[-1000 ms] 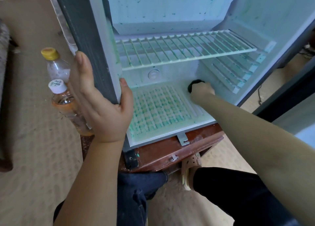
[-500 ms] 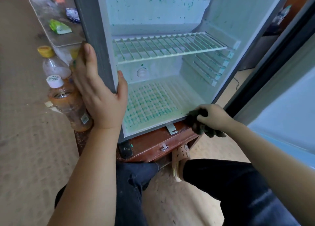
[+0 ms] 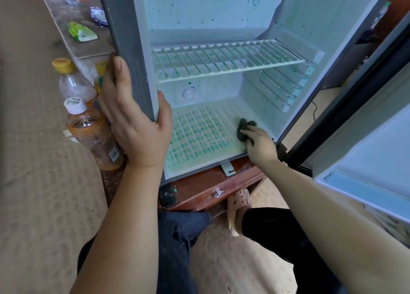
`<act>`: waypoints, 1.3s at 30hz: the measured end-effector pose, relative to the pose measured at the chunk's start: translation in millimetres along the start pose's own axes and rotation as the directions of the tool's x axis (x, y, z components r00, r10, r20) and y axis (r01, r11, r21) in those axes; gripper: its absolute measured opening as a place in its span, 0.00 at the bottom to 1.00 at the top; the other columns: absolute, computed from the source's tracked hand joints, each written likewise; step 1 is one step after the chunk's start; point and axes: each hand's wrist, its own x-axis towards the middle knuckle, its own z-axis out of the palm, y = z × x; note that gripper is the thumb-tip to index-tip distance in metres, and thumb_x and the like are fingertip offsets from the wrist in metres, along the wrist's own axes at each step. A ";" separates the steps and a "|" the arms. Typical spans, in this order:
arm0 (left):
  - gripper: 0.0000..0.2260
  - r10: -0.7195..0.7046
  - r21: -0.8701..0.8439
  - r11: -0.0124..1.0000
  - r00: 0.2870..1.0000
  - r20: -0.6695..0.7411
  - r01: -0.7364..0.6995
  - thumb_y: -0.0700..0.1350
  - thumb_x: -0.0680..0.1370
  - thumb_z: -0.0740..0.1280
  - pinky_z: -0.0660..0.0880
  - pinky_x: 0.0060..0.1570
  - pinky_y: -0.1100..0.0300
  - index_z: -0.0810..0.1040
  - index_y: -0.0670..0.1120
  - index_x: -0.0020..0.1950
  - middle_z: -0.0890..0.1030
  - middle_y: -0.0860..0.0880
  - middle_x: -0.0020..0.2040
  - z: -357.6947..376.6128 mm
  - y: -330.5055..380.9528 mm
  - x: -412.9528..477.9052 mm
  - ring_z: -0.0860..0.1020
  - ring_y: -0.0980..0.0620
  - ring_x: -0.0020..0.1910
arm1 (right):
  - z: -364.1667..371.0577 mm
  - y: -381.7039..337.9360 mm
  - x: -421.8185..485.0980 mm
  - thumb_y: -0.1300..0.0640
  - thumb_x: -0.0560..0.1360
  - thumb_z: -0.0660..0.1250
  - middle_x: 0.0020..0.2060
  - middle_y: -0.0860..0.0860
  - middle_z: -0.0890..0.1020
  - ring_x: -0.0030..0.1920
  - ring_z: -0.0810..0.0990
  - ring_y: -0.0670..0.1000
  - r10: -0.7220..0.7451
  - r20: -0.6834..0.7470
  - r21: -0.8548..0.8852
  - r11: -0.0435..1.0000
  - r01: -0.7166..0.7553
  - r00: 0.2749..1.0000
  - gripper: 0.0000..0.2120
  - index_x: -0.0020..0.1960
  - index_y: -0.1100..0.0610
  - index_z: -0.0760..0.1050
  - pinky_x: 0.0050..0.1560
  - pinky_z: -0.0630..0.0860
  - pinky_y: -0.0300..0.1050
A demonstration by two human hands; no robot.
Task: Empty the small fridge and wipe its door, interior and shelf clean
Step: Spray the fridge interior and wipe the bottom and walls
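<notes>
Fridge (image 3: 142, 49): stands on a wooden stand (image 3: 210, 187), emptied out. Only the shelf is inside.
Door (image 3: 372, 143): swung wide to the right, so the whole cavity is open to reach.
Left hand (image 3: 137, 134): clamped on the fridge's left front edge, thumb inside the wall and fingers on the outer side. Judged a brace, so the light cabinet does not slide under the wiping.
Right hand (image 3: 259, 147): fingers curled over a dark cloth (image 3: 243, 129), pressing it to the fridge floor at the front right corner, close to the right wall.
Shelf (image 3: 221, 58): wire, seated level on its rails and streaked green. Judged not yet wiped.
Floor condition: a green grid-shaped stain covers most of it (the cloth sits at the stain's right margin).
Bottles (image 3: 93, 134): stand just beside the fridge's left side, out of the way.
Progress: emptying looks done, interior wiping is under way, and the speckled back wall and shelf need attention.
</notes>
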 end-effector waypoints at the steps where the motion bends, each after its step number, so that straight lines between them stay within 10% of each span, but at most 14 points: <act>1: 0.24 -0.003 0.007 1.000 1.000 -0.005 0.003 0.39 0.78 0.66 0.66 0.69 0.47 0.59 0.41 0.70 0.63 0.41 0.68 -0.1 0.5 0.4 0.67 0.40 0.69 | -1.2 -4.1 -11.3 0.67 0.75 0.63 0.66 0.53 0.76 0.67 0.70 0.57 -0.064 0.014 -0.006 0.998 0.064 0.998 0.18 0.63 0.56 0.79 0.71 0.64 0.52; 6: 0.24 -0.033 -0.005 0.999 0.999 0.010 0.033 0.40 0.79 0.66 0.65 0.70 0.46 0.59 0.40 0.70 0.62 0.42 0.69 -1.6 1.9 0.5 0.65 0.43 0.70 | -11.8 6.5 -45.1 0.69 0.73 0.66 0.62 0.52 0.79 0.62 0.75 0.58 -0.286 0.082 -0.095 0.951 0.293 0.955 0.20 0.61 0.53 0.80 0.64 0.72 0.56; 14: 0.25 0.011 -0.001 1.000 0.999 0.038 -0.011 0.40 0.78 0.67 0.65 0.69 0.43 0.58 0.39 0.70 0.63 0.40 0.69 -2.8 -2.0 0.1 0.66 0.39 0.69 | -17.5 21.2 4.7 0.64 0.79 0.58 0.69 0.52 0.72 0.67 0.66 0.59 0.081 0.048 -0.213 0.975 -0.069 0.996 0.20 0.68 0.52 0.74 0.68 0.64 0.48; 21: 0.25 -0.012 0.006 1.000 1.000 0.003 0.012 0.38 0.78 0.66 0.62 0.70 0.50 0.57 0.38 0.70 0.62 0.42 0.69 -1.6 1.4 0.0 0.66 0.42 0.70 | -22.2 -16.2 -44.6 0.65 0.78 0.60 0.66 0.51 0.75 0.60 0.71 0.59 -0.202 0.152 -0.211 0.950 0.231 0.968 0.20 0.67 0.52 0.74 0.55 0.75 0.52; 28: 0.27 -0.012 0.034 0.999 0.999 0.033 0.011 0.39 0.78 0.67 0.63 0.71 0.50 0.56 0.38 0.71 0.62 0.43 0.70 -4.6 0.9 -0.7 0.67 0.40 0.70 | -27.8 4.1 -8.6 0.71 0.73 0.59 0.73 0.55 0.60 0.70 0.57 0.61 0.173 0.021 -0.404 0.903 -0.150 0.985 0.31 0.75 0.59 0.59 0.60 0.74 0.58; 34: 0.27 -0.008 0.042 0.999 1.000 0.006 0.007 0.39 0.78 0.67 0.63 0.70 0.50 0.59 0.35 0.72 0.62 0.43 0.70 -3.7 2.4 -0.3 0.67 0.42 0.70 | 2.9 6.8 -37.3 0.69 0.73 0.60 0.67 0.55 0.69 0.62 0.73 0.59 0.403 -0.155 0.147 0.912 -0.382 0.902 0.25 0.68 0.55 0.71 0.62 0.73 0.55; 39: 0.26 -0.036 0.028 0.999 0.999 -0.003 0.036 0.38 0.78 0.66 0.62 0.71 0.52 0.57 0.34 0.70 0.62 0.43 0.69 -4.7 8.6 2.3 0.66 0.44 0.70 | 3.3 -35.2 -77.2 0.74 0.68 0.62 0.60 0.53 0.76 0.61 0.74 0.51 -0.017 0.075 0.211 0.977 0.001 0.997 0.24 0.60 0.59 0.79 0.61 0.64 0.29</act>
